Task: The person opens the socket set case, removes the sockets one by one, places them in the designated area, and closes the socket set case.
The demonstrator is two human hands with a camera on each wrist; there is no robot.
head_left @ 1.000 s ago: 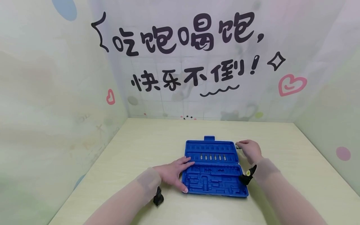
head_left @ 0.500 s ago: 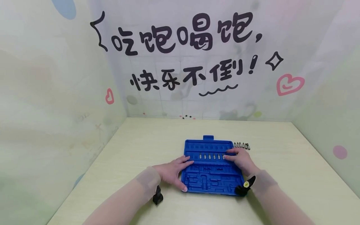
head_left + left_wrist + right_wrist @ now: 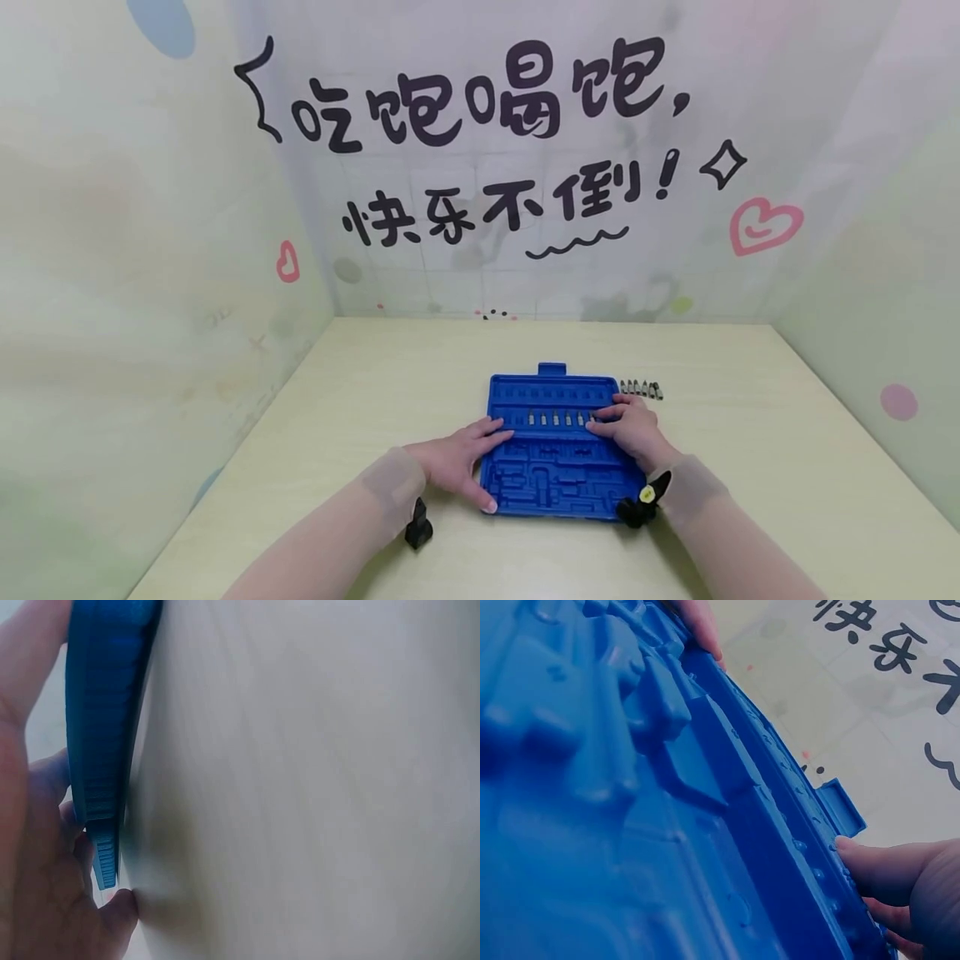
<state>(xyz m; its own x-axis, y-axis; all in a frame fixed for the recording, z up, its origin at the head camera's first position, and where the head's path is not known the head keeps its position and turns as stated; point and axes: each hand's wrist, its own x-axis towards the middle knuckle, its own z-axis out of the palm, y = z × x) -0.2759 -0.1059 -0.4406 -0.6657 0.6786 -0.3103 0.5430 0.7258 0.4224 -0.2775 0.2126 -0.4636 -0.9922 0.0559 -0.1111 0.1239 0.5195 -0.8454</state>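
An open blue plastic case [image 3: 558, 493] lies flat on the table, with a row of small silver bit sockets [image 3: 556, 419] in its far half. My left hand [image 3: 450, 462] rests spread along the case's left edge, thumb at the near corner. In the left wrist view, the left fingers [image 3: 56, 772] reach over the case's ribbed side. My right hand [image 3: 636, 435] is over the right end of the far half, thumb and forefinger pinching the rightmost bit socket [image 3: 592, 416], which they partly cover. The right wrist view shows the right thumb [image 3: 877, 864] at the case's edge.
Several more bit sockets [image 3: 643, 389] stand in a line on the table [image 3: 405, 358], just right of the case's far corner. A latch tab [image 3: 552, 368] sticks out from the far edge. Printed walls enclose the table at the back and both sides.
My right hand has moved left and nearer, from the line of bit sockets on the table to the rightmost one in the case. My left hand stays on the case edge.
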